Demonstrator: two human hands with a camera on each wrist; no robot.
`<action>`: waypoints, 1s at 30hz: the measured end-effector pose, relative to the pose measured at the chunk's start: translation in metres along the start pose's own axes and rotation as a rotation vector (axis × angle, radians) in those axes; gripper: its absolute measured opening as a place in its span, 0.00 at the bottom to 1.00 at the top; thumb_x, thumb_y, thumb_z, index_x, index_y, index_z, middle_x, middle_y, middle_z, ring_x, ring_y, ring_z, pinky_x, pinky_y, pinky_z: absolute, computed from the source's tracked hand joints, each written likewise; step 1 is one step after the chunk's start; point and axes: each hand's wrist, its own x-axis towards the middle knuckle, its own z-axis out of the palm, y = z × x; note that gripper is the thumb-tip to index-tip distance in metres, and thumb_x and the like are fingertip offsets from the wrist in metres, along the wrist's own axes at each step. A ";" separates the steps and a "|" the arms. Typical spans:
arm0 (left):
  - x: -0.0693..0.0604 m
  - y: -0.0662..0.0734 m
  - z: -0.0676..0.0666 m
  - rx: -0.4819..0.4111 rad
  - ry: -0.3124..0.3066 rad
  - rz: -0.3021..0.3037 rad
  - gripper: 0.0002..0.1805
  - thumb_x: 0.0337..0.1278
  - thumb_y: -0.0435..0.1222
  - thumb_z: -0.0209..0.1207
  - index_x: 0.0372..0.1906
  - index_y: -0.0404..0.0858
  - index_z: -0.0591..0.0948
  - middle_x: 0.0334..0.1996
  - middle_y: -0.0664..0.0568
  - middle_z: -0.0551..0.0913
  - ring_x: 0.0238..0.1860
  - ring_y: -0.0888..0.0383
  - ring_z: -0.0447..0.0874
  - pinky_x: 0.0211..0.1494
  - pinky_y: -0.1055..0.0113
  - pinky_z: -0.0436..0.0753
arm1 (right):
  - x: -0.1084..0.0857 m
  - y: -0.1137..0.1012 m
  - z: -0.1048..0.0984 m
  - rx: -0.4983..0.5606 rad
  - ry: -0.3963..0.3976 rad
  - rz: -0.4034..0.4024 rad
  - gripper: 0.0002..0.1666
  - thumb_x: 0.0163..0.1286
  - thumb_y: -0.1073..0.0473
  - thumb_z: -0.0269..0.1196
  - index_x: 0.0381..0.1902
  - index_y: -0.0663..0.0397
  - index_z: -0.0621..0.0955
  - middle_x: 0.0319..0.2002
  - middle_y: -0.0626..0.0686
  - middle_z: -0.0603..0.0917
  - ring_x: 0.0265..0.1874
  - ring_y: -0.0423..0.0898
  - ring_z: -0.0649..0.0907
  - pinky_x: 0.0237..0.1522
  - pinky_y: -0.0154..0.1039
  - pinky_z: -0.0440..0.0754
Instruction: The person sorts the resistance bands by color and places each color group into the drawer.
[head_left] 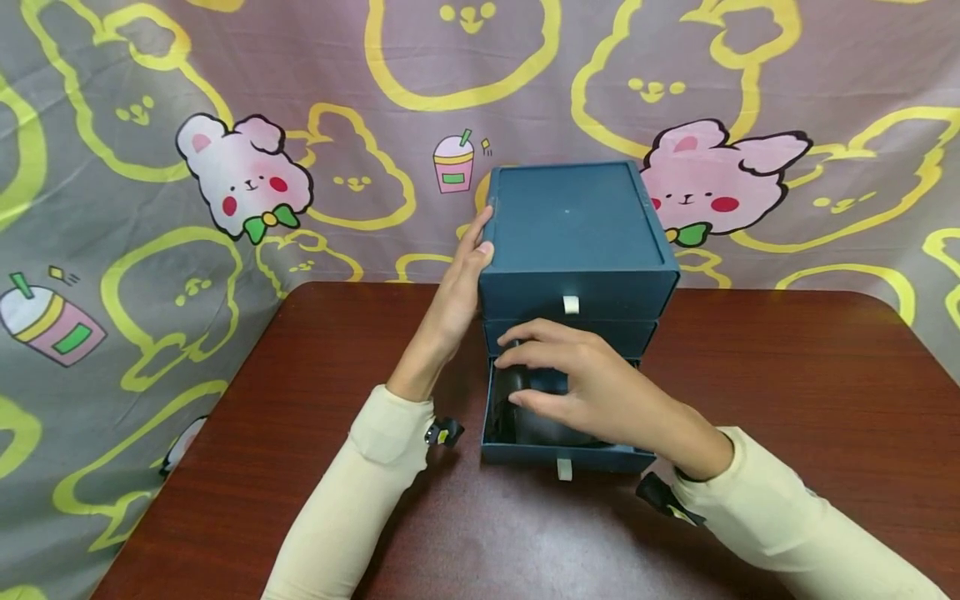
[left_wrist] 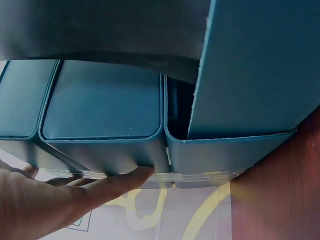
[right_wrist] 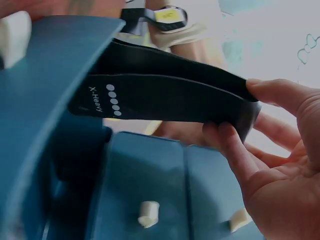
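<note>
A dark blue drawer box (head_left: 577,221) stands on the table with its lowest drawer (head_left: 525,454) pulled out. My left hand (head_left: 456,287) rests against the box's left side, its fingers (left_wrist: 125,182) stretched along the wall. Over the pulled-out drawer, my right hand (head_left: 600,379) pinches one end of a black resistance band (right_wrist: 165,97) between thumb and fingers. The band is a flat loop, printed "X-Heavy" beside several white dots. Its far end reaches into the drawer. Part of the drawer's inside is hidden by my right hand.
Pale pull tabs (head_left: 571,305) mark the drawer fronts. The box stands on a reddish-brown table (head_left: 337,358), close to a patterned cloth (head_left: 337,208) hanging behind. Black straps (head_left: 667,498) with cameras sit on both wrists.
</note>
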 end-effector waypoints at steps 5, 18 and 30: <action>0.000 0.000 0.001 0.005 -0.001 0.002 0.34 0.82 0.49 0.37 0.86 0.53 0.49 0.86 0.58 0.43 0.86 0.54 0.40 0.84 0.36 0.43 | -0.012 0.012 0.005 -0.024 -0.015 0.090 0.17 0.66 0.63 0.74 0.52 0.54 0.88 0.59 0.54 0.85 0.52 0.46 0.86 0.49 0.46 0.88; -0.001 0.002 0.003 0.003 0.023 -0.010 0.34 0.82 0.49 0.37 0.86 0.53 0.50 0.86 0.58 0.44 0.86 0.54 0.41 0.85 0.37 0.41 | -0.061 0.045 0.002 -0.105 -0.063 0.231 0.18 0.65 0.64 0.74 0.53 0.53 0.88 0.59 0.57 0.85 0.46 0.47 0.87 0.44 0.47 0.89; -0.002 0.001 0.003 0.011 0.020 -0.013 0.33 0.82 0.49 0.37 0.86 0.54 0.50 0.86 0.58 0.44 0.85 0.54 0.41 0.84 0.35 0.41 | -0.078 0.055 -0.007 -0.161 -0.125 0.277 0.20 0.65 0.62 0.74 0.55 0.51 0.88 0.62 0.57 0.84 0.54 0.52 0.86 0.46 0.45 0.88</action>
